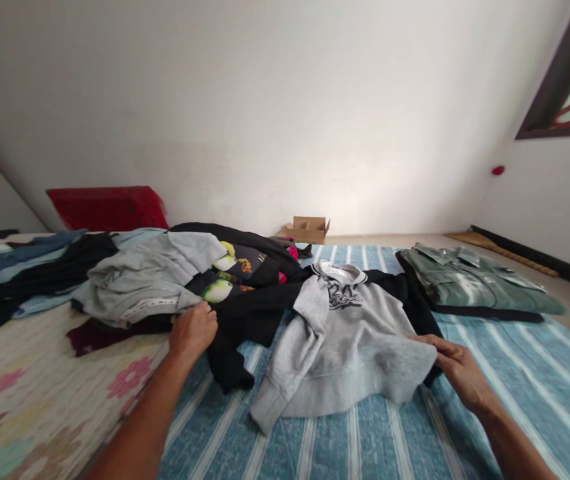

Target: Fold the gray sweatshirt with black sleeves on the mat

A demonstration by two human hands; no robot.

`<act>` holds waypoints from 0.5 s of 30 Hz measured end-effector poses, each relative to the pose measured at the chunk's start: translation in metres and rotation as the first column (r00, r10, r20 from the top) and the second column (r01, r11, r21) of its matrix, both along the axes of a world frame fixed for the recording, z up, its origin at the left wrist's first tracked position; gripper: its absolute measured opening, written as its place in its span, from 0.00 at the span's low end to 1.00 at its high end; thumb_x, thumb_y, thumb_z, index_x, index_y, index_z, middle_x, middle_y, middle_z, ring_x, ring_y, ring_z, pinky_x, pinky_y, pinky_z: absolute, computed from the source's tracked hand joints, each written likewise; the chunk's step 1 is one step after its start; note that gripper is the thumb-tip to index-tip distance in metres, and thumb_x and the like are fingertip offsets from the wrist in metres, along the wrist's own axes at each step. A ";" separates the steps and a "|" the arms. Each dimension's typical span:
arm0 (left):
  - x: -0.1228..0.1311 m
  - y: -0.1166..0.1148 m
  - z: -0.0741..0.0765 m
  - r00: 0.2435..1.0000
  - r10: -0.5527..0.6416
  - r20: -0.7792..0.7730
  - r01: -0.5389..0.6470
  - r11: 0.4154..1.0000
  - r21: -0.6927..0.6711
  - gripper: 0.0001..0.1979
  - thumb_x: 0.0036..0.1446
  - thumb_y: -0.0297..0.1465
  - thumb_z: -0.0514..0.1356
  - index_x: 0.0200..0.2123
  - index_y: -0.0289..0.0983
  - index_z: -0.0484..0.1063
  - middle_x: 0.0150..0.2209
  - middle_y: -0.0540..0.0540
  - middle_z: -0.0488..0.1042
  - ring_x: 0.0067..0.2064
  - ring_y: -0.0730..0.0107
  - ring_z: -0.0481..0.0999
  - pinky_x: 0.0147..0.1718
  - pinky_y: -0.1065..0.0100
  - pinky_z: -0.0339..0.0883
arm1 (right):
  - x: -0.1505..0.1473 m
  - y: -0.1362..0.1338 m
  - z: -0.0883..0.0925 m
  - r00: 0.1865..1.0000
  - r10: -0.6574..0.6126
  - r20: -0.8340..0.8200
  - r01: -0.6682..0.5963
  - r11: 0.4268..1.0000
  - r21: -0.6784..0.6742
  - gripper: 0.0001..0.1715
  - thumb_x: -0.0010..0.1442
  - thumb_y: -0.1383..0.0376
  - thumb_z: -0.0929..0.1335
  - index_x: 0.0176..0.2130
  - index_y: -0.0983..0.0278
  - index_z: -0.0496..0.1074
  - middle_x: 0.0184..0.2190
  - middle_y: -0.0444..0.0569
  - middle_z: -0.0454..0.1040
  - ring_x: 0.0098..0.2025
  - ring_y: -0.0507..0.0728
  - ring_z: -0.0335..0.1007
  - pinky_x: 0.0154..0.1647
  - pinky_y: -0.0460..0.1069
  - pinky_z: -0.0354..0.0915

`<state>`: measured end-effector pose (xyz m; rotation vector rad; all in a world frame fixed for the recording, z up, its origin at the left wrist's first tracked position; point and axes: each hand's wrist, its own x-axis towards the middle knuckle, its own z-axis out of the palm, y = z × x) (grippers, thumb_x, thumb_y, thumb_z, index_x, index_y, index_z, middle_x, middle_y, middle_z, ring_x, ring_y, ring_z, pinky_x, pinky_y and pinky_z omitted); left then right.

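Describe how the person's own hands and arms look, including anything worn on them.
The left hand and right hand are ungloved. The left forearm and right forearm are bare as far as the picture shows, with no sleeve, watch or bracelet visible. Any small ring is too hard to make out.

A blue-and-white striped fabric cover [335,447] is bearing a grey printed sweatshirt [359,343] and, at right, stacked folded green-and-black garments [479,283].

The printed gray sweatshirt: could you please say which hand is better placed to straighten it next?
Probably the right hand: it pinches the gray sweatshirt, while the left hand is at another gray garment.
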<state>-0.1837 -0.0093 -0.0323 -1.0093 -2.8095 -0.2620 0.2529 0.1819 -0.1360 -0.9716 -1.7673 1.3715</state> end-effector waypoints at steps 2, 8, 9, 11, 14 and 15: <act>0.003 -0.004 -0.010 1.000 0.004 -0.001 -0.004 1.000 0.022 0.08 0.57 0.31 0.49 0.30 0.38 0.65 0.36 0.37 0.76 0.40 0.52 0.76 0.32 0.64 0.62 | -0.003 -0.002 -0.006 1.000 -0.010 0.014 0.009 0.999 0.047 0.18 0.50 0.55 0.70 0.40 0.61 0.78 0.41 0.50 0.77 0.47 0.64 0.71 0.50 0.54 0.65; 0.016 0.004 -0.017 0.961 -0.131 0.242 0.030 0.925 0.380 0.07 0.52 0.31 0.52 0.23 0.39 0.62 0.17 0.49 0.68 0.26 0.61 0.76 0.24 0.69 0.62 | -0.013 -0.012 -0.011 1.000 -0.013 0.009 0.010 0.965 0.262 0.19 0.46 0.57 0.72 0.40 0.58 0.78 0.49 0.52 0.73 0.54 0.65 0.66 0.58 0.58 0.58; 0.019 0.009 -0.015 0.952 -0.154 0.266 0.034 0.914 0.405 0.07 0.53 0.33 0.52 0.25 0.39 0.63 0.15 0.50 0.67 0.23 0.63 0.75 0.22 0.70 0.62 | -0.014 -0.015 -0.009 1.000 0.024 0.009 -0.026 0.967 0.255 0.18 0.47 0.55 0.72 0.39 0.58 0.79 0.49 0.53 0.73 0.54 0.65 0.66 0.58 0.58 0.59; 0.022 0.021 -0.006 0.935 -0.210 0.286 0.057 0.885 0.463 0.09 0.56 0.35 0.49 0.31 0.38 0.65 0.18 0.52 0.68 0.21 0.66 0.75 0.18 0.72 0.62 | -0.015 -0.020 -0.004 0.995 0.103 0.011 -0.103 0.972 0.212 0.16 0.50 0.54 0.71 0.37 0.57 0.80 0.48 0.53 0.74 0.54 0.65 0.66 0.58 0.58 0.59; 0.011 0.048 0.024 0.897 -0.362 0.252 0.092 0.712 0.696 0.11 0.57 0.36 0.48 0.39 0.36 0.64 0.27 0.49 0.72 0.26 0.66 0.79 0.19 0.72 0.67 | -0.016 -0.024 0.002 0.987 0.161 0.008 -0.161 0.979 0.128 0.16 0.51 0.53 0.71 0.38 0.57 0.80 0.46 0.51 0.76 0.55 0.66 0.65 0.62 0.60 0.53; 0.003 0.059 0.037 0.889 -0.406 0.211 0.092 0.611 0.787 0.12 0.57 0.36 0.49 0.40 0.36 0.64 0.29 0.49 0.71 0.29 0.64 0.79 0.22 0.70 0.70 | -0.016 -0.024 0.003 0.987 0.160 0.002 -0.159 0.982 0.100 0.16 0.51 0.53 0.71 0.38 0.57 0.80 0.46 0.51 0.76 0.56 0.66 0.65 0.62 0.60 0.52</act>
